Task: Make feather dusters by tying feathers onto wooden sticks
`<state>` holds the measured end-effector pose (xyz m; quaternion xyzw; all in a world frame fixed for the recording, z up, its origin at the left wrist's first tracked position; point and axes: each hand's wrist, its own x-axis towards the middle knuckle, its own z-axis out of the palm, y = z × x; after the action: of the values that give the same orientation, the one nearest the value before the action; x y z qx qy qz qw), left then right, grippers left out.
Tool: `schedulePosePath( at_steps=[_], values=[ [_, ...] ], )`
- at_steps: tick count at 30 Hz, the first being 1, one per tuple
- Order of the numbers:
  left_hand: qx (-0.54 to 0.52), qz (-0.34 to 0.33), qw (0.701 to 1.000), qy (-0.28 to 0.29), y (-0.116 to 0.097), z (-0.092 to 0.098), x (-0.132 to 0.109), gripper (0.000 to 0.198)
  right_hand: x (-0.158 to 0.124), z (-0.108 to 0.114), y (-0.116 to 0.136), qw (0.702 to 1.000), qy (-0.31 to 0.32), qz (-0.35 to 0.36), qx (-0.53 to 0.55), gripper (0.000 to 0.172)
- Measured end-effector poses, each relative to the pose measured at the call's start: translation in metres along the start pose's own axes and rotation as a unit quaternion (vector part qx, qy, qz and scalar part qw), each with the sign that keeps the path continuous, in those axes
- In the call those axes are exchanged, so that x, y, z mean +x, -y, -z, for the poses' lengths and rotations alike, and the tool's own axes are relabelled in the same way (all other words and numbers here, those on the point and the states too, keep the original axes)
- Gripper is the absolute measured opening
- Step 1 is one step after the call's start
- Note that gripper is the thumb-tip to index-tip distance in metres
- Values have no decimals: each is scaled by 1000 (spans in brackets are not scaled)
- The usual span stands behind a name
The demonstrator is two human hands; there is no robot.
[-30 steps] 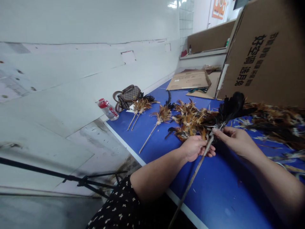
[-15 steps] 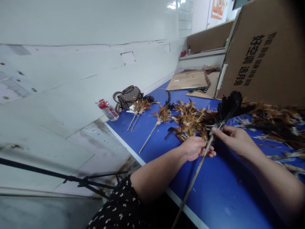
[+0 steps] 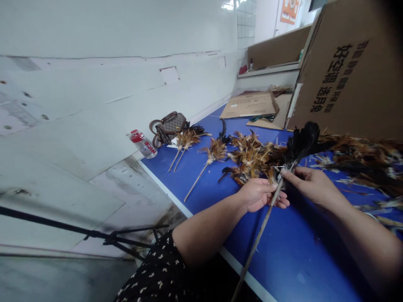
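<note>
Printed sleeve [image 3: 154, 272]: black with small white figures; it lay nearest, around the person's left upper arm.
Left hand [image 3: 262, 195]: partly closed; the thumb lay over the stick [image 3: 258, 239] of a feather duster [image 3: 300, 144], and the fingers, loosely extended, passed beneath it.
Right hand [image 3: 310, 184]: thumb and fingers pinched together at the binding, where the stick met the feathers; how tightly, I could not tell.
Feather duster in hand: held aslant above the table [image 3: 299, 251]; the black feathers pointed up and away, and the stick ran down past the table's near edge.
Brown feather bunch [image 3: 248, 153]: lay just beyond the left hand, on the blue tabletop.
Loose feathers [image 3: 362, 161]: brown, black and whitish; they were strewn to the right.
Single duster [image 3: 216, 150]: lay left of the bunch, its stick toward the person.
Paired dusters [image 3: 187, 140]: lay farther left, side by side.
Clear bottle [image 3: 145, 144]: red-lidded, lettered "NICE"; it stood tilted in view, near the handbag [image 3: 171, 128].
Printed cardboard [image 3: 352, 75]: stood upright behind the loose feathers.
Flat cardboard [image 3: 248, 105]: lay at the table's far end.
Orange poster [image 3: 289, 10]: hung farthest off.
</note>
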<state>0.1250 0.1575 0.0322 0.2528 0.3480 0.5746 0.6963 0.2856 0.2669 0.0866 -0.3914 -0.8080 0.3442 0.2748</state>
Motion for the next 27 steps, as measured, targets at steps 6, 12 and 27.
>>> schedulePosePath(
  at_steps=[6,12,27],
  values=[
    [-4,-8,1000,-22,1,-3,-1,26,2,-4,-5,999,29,-23,-18,79],
    [20,10,997,-68,0,-11,-2,27,-2,-6,2,998,40,-30,-24,80],
    [-25,-32,997,-66,-8,-14,-3,22,-2,-11,1,1000,27,-9,6,74]
  ],
)
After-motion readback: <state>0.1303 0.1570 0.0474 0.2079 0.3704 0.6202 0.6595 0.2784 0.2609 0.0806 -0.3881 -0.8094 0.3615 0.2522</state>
